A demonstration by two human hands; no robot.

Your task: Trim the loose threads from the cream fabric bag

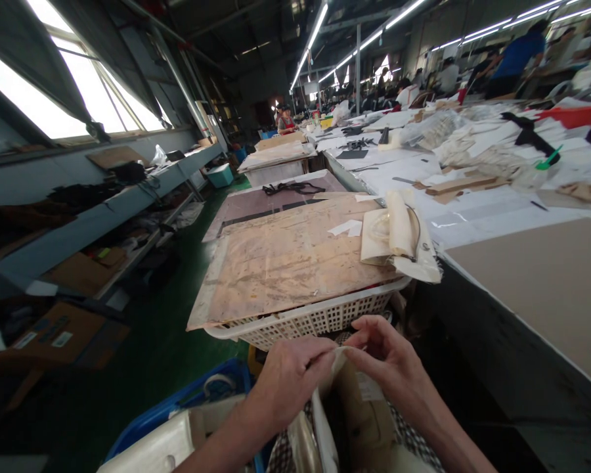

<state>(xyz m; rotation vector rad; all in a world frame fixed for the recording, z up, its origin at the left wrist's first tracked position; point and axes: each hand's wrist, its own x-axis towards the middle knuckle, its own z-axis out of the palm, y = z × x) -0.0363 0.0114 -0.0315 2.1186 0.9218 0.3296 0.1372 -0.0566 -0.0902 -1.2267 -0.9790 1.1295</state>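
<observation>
Both my hands meet low in the middle of the view, over a cream fabric bag [354,414] on my lap. My left hand [288,381] pinches the bag's upper edge with fingers closed. My right hand [391,364] grips the same edge from the right, fingers curled on it. The bag's dark opening gapes just below my fingers. Directly beyond my hands stands a white plastic basket [315,320] covered by a stained brown board [285,259].
Cream bag pieces [401,236] lie on the board's right corner. A long white worktable [497,210] with scraps runs along the right. A blue bin [197,394] sits at lower left. Shelves [93,217] line the left wall, across a green floor aisle. People work far off.
</observation>
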